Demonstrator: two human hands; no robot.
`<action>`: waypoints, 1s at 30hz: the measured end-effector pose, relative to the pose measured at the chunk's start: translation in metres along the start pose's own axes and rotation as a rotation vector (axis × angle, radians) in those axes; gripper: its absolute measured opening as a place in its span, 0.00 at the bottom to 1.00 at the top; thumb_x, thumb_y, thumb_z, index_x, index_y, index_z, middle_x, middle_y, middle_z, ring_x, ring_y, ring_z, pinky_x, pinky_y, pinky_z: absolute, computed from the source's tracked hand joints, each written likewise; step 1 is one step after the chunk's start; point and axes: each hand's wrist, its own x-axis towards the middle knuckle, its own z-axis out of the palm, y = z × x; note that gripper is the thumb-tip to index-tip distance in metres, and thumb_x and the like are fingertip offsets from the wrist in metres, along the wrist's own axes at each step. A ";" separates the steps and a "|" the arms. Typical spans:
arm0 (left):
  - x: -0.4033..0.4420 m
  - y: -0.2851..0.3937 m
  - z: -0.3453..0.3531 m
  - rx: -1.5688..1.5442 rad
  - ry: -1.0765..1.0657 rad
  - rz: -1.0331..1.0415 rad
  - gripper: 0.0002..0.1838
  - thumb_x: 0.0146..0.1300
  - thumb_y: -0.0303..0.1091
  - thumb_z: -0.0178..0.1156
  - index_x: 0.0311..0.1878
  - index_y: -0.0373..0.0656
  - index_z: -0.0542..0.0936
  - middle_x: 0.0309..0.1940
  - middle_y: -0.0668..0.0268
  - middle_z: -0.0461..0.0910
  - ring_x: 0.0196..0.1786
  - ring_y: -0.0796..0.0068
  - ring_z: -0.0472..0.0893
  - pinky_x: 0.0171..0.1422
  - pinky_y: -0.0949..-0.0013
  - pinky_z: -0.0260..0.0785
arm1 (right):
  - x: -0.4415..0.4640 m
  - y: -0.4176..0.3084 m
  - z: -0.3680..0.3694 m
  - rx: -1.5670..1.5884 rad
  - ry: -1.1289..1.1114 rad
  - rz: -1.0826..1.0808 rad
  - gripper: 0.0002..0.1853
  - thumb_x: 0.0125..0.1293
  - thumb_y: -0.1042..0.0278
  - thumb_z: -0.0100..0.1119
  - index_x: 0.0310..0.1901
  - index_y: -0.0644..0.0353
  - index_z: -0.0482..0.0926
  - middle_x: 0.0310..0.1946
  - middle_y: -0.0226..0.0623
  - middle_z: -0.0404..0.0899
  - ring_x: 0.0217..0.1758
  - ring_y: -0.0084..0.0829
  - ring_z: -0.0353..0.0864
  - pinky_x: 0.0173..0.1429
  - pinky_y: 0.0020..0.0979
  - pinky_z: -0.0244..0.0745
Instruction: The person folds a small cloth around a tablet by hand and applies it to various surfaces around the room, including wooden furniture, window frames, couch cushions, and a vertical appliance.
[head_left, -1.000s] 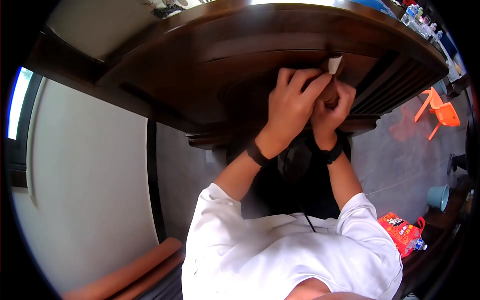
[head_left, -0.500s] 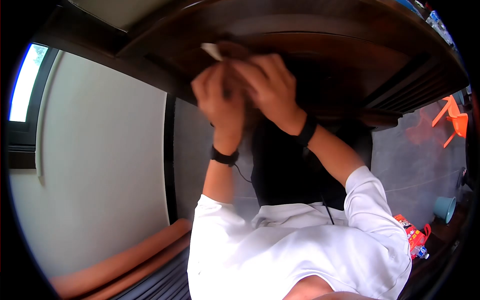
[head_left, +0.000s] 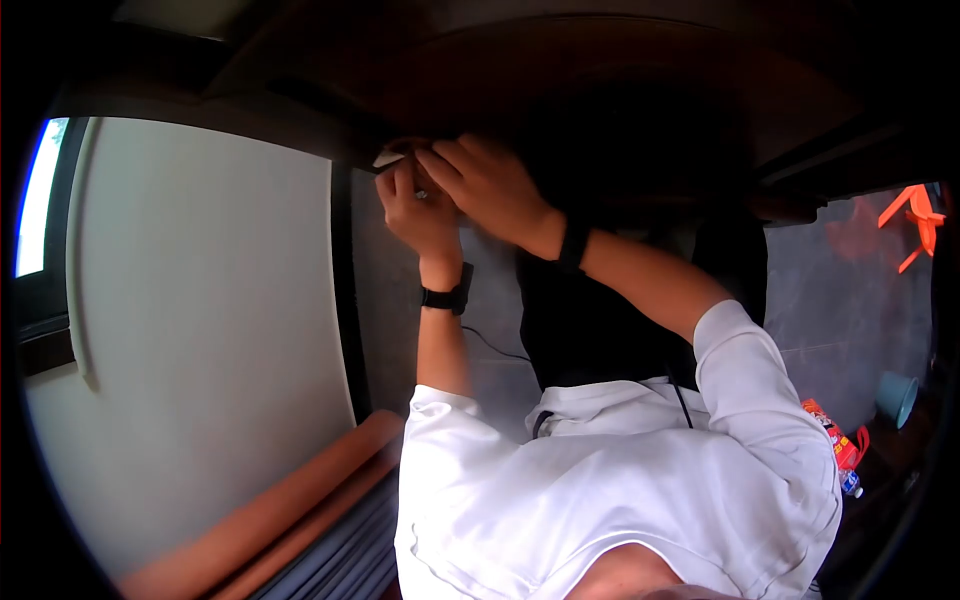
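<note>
My two hands meet close together near the left front edge of a dark wooden table. Between them is a small brown thing with a pale, pointed flap sticking out at the left; its kind is unclear in the dim light. My left hand has its fingers closed on the near side of it. My right hand reaches in from the right, fingers bent over it. The fingers cover most of the thing. Dark bands circle both wrists, and a thin cable hangs by the left one.
A pale wall panel and a window stand to the left. Orange-brown rolls lie below. On the right are an orange chair, a blue-green bucket, a red package and a bottle.
Both hands have moved left and slightly down, towards the table edge, with the brown thing between them. The tabletop looks darker, and the view has shifted a little.
</note>
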 end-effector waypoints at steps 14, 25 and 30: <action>-0.079 -0.027 0.033 0.047 -0.461 -0.042 0.10 0.60 0.32 0.63 0.46 0.47 0.84 0.46 0.58 0.81 0.37 0.49 0.84 0.34 0.55 0.78 | -0.087 0.013 0.024 -0.045 -0.580 0.296 0.17 0.64 0.71 0.57 0.54 0.57 0.78 0.46 0.38 0.80 0.44 0.40 0.84 0.38 0.38 0.83; -0.110 0.090 0.078 -0.019 -0.734 0.079 0.13 0.55 0.30 0.63 0.45 0.46 0.83 0.41 0.57 0.81 0.34 0.54 0.85 0.32 0.56 0.79 | -0.138 0.073 -0.077 -0.133 -0.547 0.660 0.19 0.59 0.71 0.63 0.53 0.60 0.80 0.49 0.44 0.82 0.46 0.46 0.85 0.46 0.42 0.83; -0.108 0.080 0.074 0.006 -0.735 0.106 0.12 0.57 0.34 0.64 0.45 0.50 0.85 0.43 0.57 0.83 0.32 0.54 0.85 0.31 0.57 0.79 | -0.148 0.070 -0.058 -0.136 -0.482 0.625 0.16 0.58 0.73 0.61 0.50 0.61 0.82 0.47 0.46 0.82 0.48 0.47 0.84 0.46 0.42 0.83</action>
